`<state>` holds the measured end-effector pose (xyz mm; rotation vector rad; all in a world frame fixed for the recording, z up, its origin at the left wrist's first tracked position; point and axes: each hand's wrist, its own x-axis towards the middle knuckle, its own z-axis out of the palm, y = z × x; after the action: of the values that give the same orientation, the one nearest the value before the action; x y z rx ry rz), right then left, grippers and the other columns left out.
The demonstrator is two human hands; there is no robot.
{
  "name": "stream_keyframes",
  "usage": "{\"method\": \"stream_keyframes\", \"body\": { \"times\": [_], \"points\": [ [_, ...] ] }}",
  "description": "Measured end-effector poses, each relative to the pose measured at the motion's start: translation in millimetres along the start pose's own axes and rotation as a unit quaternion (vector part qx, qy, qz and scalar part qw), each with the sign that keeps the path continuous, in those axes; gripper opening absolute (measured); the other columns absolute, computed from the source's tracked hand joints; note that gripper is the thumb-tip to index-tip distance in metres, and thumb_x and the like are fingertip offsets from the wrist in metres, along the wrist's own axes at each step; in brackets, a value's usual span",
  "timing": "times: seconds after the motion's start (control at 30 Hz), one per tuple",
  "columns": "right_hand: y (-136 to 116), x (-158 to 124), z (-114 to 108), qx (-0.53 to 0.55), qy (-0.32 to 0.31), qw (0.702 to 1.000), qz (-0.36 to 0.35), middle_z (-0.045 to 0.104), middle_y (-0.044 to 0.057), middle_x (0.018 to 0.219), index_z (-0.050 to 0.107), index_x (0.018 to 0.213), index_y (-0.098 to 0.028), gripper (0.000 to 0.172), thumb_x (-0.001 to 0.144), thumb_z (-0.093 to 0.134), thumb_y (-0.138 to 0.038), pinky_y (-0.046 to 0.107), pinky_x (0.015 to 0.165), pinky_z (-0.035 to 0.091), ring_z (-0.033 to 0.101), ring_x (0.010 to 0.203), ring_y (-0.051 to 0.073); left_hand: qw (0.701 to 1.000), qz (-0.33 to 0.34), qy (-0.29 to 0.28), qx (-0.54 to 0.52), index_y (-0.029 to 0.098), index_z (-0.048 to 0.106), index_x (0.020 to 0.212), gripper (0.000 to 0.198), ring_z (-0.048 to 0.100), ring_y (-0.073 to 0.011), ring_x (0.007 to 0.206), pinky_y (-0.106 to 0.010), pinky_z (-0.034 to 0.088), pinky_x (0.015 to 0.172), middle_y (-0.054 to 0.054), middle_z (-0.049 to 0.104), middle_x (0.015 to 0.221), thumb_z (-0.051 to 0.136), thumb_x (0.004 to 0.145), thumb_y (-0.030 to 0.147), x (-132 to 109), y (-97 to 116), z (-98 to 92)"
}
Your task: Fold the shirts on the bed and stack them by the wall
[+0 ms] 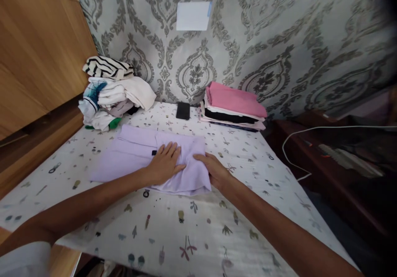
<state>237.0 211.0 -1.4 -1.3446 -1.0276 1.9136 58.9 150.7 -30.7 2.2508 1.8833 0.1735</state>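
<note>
A lavender garment, partly folded, lies flat on the white patterned cloth in front of me. A small black label shows near its middle. My left hand rests palm down on the garment, its fingers stretched out. At the garment's right edge, my right hand grips the fabric, thumb on top and fingers hidden underneath.
A loose heap of clothes sits at the back left beside a wooden cabinet. At the back right stands a folded stack with a pink cloth on top. A black phone lies between them. A white cable hangs at right.
</note>
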Motion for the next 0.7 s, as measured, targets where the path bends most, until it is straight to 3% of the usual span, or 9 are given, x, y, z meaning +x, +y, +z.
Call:
{"method": "stream_keyframes", "body": {
  "times": [0.1,0.4,0.53,0.7],
  "points": [
    [0.1,-10.3,-6.4,0.05,-0.005,0.999,-0.017,0.075,0.005,0.076,0.066,0.102,-0.017,0.036,0.067,0.075,-0.016,0.031,0.059,0.058,0.071,0.067,0.022,1.0,-0.005,-0.012,-0.017,0.007,0.025,0.157,0.078,0.01,-0.0326,0.155,-0.051,0.011,0.124,-0.019,0.019,0.166,0.019,0.102,0.061,2.0,11.4,-3.0],
    [-14.1,-52.2,-58.8,0.085,0.042,0.995,-0.019,0.078,0.008,0.087,0.068,0.105,-0.02,0.039,0.067,0.074,-0.016,0.039,0.064,0.062,0.074,0.074,0.028,0.988,0.045,-0.038,-0.143,0.013,0.012,0.161,0.087,0.002,-0.0318,0.156,-0.053,0.01,0.125,-0.016,0.005,0.168,0.017,0.097,0.072,21.0,65.9,-0.8],
    [-12.1,-55.4,-56.9,0.098,0.04,0.994,-0.012,0.078,0.008,0.09,0.067,0.109,-0.019,0.038,0.071,0.071,-0.019,0.04,0.068,0.062,0.075,0.078,0.028,0.991,0.022,-0.022,-0.131,0.01,0.013,0.16,0.093,0.0,-0.0344,0.155,-0.055,0.009,0.125,-0.02,0.005,0.168,0.021,0.094,0.075,28.3,59.0,3.6],
    [-18.9,-53.4,-32.9,0.075,0.003,0.996,-0.051,0.077,0.008,0.093,0.065,0.113,-0.02,0.042,0.071,0.07,-0.025,0.04,0.069,0.061,0.074,0.082,0.028,0.988,0.025,-0.037,-0.15,0.007,0.019,0.158,0.091,0.001,-0.0337,0.155,-0.054,0.011,0.125,-0.022,0.008,0.167,0.023,0.096,0.072,27.2,38.2,1.9]
  ]
}}
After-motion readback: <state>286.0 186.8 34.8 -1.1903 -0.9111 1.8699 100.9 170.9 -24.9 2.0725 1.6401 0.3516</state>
